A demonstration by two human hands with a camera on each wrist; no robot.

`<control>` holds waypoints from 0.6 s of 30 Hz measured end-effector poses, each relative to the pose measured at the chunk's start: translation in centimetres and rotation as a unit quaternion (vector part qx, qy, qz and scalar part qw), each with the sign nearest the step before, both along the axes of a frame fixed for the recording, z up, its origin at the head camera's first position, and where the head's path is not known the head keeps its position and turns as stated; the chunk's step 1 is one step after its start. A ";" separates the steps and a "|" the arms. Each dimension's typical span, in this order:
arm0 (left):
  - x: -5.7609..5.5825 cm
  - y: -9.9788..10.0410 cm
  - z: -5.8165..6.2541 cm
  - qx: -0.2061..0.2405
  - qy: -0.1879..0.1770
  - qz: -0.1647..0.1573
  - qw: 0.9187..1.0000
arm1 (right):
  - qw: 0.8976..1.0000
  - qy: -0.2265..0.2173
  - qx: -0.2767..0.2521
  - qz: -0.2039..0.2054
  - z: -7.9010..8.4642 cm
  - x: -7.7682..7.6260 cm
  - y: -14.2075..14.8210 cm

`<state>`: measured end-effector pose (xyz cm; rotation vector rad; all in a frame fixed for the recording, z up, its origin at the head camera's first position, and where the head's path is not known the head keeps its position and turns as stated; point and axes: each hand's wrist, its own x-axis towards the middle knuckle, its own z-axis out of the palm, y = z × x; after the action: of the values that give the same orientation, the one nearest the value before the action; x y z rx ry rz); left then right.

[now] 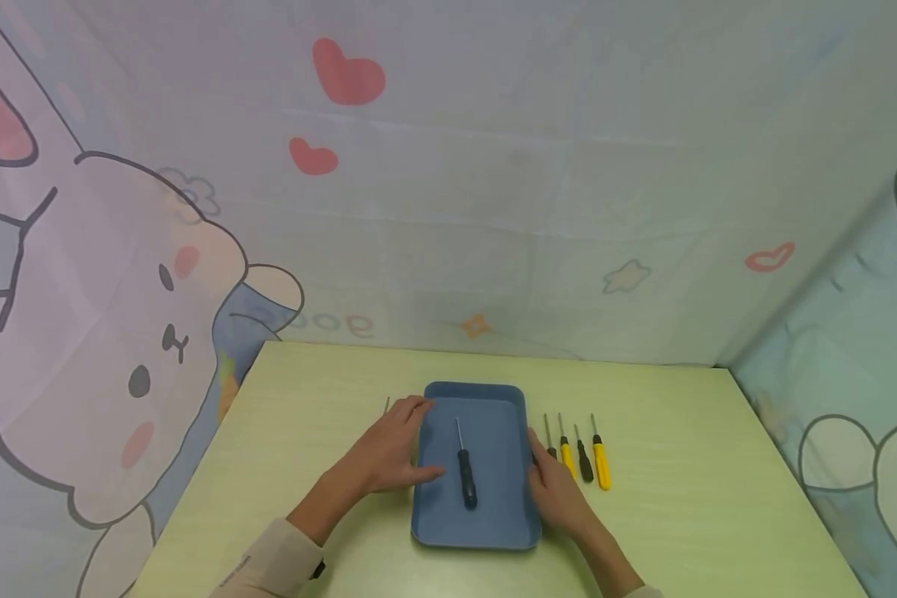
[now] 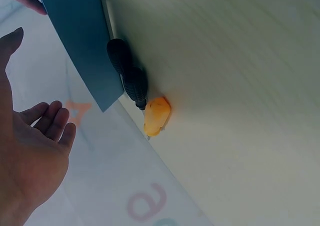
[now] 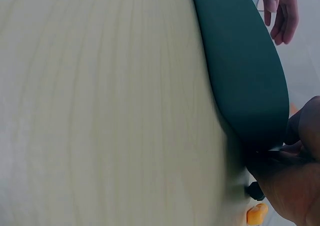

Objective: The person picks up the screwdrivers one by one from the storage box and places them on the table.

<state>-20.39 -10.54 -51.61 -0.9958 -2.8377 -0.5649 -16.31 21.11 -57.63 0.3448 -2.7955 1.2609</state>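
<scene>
A blue-grey rectangular tray (image 1: 495, 519) lies between my hands with a black-handled screwdriver (image 1: 467, 477) in it. My right hand (image 1: 556, 494) grips the tray's right edge, thumb on the near side of the rim. At the left edge my left hand (image 1: 396, 448) is spread with its thumb reaching over the tray. In the left wrist view that left hand (image 2: 37, 158) has loosely bent fingers holding nothing. Several screwdrivers stand in a row right of the tray, including a yellow one (image 1: 601, 465) and a black one (image 1: 585, 462). Near the left hand a thin shaft (image 1: 387, 405) shows, the rest hidden.
The pale green table (image 1: 680, 498) ends at a printed cloth backdrop (image 1: 493, 208). In the left wrist view, black handles (image 2: 134, 85) and a yellow handle (image 2: 157, 117) lie beside the tray. The right wrist view shows an orange-yellow handle (image 3: 257, 214) beneath the right hand.
</scene>
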 end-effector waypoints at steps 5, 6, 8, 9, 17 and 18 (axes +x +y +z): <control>0.0 0.4 -0.1 -0.010 0.005 -0.005 1.000 | 1.000 -0.003 0.001 -0.001 -0.1 -0.1 0.0; 0.0 0.5 -0.1 -0.009 0.006 -0.007 1.000 | 1.000 -0.004 0.001 0.000 -0.1 -0.1 0.0; 0.0 0.6 -0.1 -0.010 0.007 -0.008 1.000 | 1.000 -0.006 0.001 0.001 -0.1 -0.1 0.0; 0.0 0.6 -0.2 -0.012 0.008 -0.008 1.000 | 1.000 -0.006 0.001 0.001 -0.1 -0.1 0.0; 0.0 1.0 -0.7 -0.015 0.006 -0.012 1.000 | 1.000 -0.001 0.004 -0.001 0.1 0.0 0.0; 0.0 1.1 -0.7 -0.013 0.004 -0.014 1.000 | 1.000 0.001 0.004 -0.001 0.1 0.1 -0.1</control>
<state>-20.42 -9.46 -52.30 -1.0403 -2.8359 -0.5274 -16.26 21.06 -57.53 0.3425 -2.7991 1.2487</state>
